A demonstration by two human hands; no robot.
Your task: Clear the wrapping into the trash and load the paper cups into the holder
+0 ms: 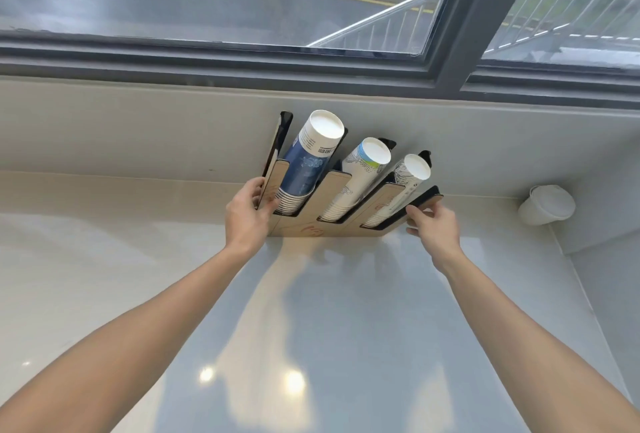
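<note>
A wooden cup holder [332,190] with three slots stands on the counter against the wall under the window. Its left slot holds a stack of blue paper cups [306,162]. In the middle slot sits a white stack with a green and blue band [360,172]. A narrower white stack with black drawings [403,186] fills the right slot. My left hand [246,217] grips the holder's left end panel. My right hand [433,228] grips its right end panel. No wrapping is in view.
A white lidded cup [546,205] lies tipped in the back right corner of the glossy grey counter [329,328]. A low wall ledge [138,127] and a dark-framed window [460,16] run behind the holder. A side wall [602,259] closes the right end.
</note>
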